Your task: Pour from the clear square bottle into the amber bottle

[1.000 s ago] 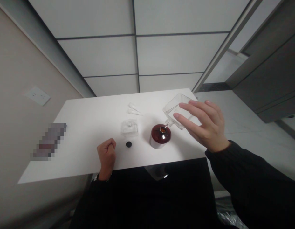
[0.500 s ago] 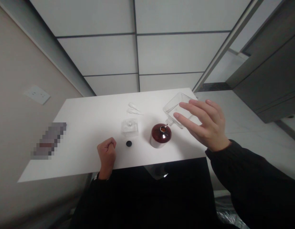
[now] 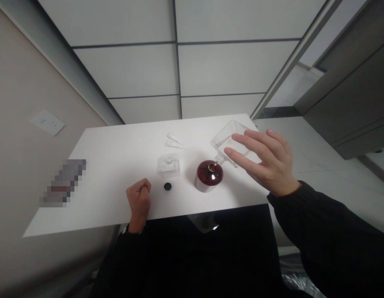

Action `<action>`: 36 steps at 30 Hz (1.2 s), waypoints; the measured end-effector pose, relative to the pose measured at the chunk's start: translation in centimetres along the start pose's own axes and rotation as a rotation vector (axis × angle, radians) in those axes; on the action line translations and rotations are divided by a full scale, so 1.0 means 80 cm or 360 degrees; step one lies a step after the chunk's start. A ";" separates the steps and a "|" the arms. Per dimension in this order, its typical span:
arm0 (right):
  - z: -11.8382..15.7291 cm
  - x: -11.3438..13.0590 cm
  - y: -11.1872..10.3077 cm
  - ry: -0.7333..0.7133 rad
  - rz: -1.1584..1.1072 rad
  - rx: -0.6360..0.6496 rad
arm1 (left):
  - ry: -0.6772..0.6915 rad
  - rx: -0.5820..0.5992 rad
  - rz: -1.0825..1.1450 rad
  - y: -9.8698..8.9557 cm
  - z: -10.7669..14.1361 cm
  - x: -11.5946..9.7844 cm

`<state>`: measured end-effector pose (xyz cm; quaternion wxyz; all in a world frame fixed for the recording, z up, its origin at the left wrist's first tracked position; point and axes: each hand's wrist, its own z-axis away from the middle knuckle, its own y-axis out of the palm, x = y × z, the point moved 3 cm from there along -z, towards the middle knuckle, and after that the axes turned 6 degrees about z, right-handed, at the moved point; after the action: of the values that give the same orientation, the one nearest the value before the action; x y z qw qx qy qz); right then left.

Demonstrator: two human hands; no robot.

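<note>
In the head view my right hand (image 3: 268,159) grips a clear square bottle (image 3: 221,140), tipped neck down to the left, with clear liquid inside. Its mouth is at the open neck of a round amber bottle (image 3: 206,176), which stands upright on the white table and bears a pale label. A thin stream seems to run between the two mouths. My left hand (image 3: 140,194) rests on the table in a closed fist, and nothing shows in it. Beside the fist lies a small black cap (image 3: 167,186). A second clear square bottle (image 3: 169,164) stands behind the cap.
Two clear pump-like nozzles (image 3: 175,140) lie toward the back of the white table (image 3: 111,157). A blurred-out flat object (image 3: 64,183) lies at the left edge. The wall with a socket plate (image 3: 49,122) borders the left side, and paneled doors (image 3: 223,70) rise behind.
The clear bottle in my right hand has shifted very slightly left, still tipped over the amber bottle. My left fist has stayed where it was.
</note>
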<state>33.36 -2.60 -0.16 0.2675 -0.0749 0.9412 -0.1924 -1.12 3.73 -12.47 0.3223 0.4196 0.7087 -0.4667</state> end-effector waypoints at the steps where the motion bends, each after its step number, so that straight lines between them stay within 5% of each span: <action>1: 0.000 0.000 0.000 -0.0010 -0.0002 -0.0001 | 0.0001 0.0001 0.0001 0.000 0.000 0.000; 19: -0.003 0.005 0.001 -0.0090 0.0001 0.0014 | -0.0013 -0.0002 0.0005 0.000 0.002 0.005; 32: 0.017 0.000 0.010 0.0088 -0.0236 0.0395 | -0.0044 0.0007 -0.0001 0.001 0.001 0.000; 36: 0.012 0.003 0.007 -0.0019 -0.0023 0.0271 | -0.0049 0.0010 0.0007 0.001 0.001 -0.001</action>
<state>33.64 -2.45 -1.29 0.2769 -0.0599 0.9193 -0.2732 -0.98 3.65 -12.48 0.3327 0.4149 0.7012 -0.4747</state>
